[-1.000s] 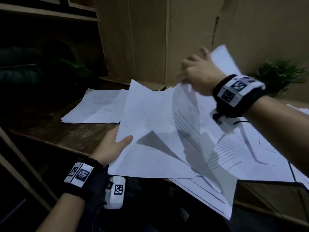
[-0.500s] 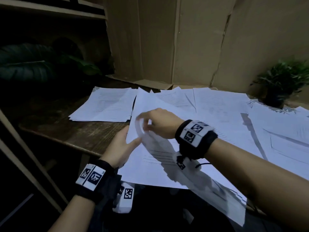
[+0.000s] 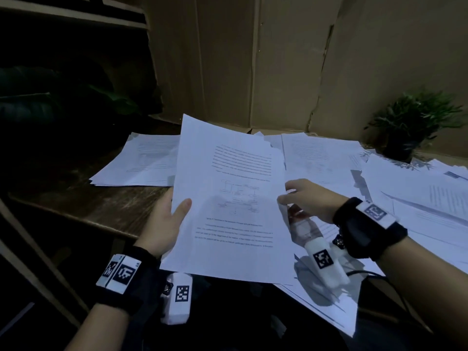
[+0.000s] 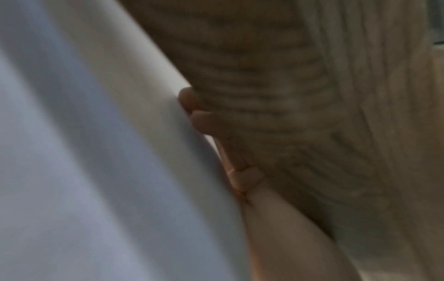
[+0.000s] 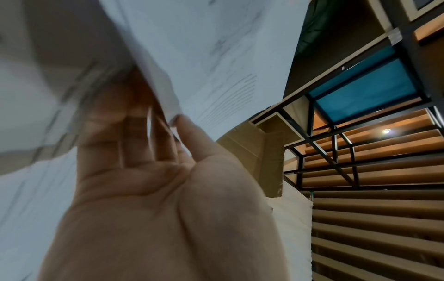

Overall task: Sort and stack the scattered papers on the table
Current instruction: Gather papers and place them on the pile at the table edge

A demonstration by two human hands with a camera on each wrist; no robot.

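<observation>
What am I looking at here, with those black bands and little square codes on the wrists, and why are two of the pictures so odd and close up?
No machine here: a person sorts papers with bare hands, wearing three cameras. The wide picture comes from a camera on the head, looking down at a wooden table. The bands on the wrists carry small cameras; the two close-up pictures come from those, looking along each hand.

The left hand holds a sheaf of printed sheets by its left edge, thumb on top. The right hand is at the sheaf's right edge, fingertips touching it; its wrist view shows the fingers fairly straight against the paper.

On the table lie a neater pile at the left, loose papers spread to the right, and a small potted plant at the back.
</observation>
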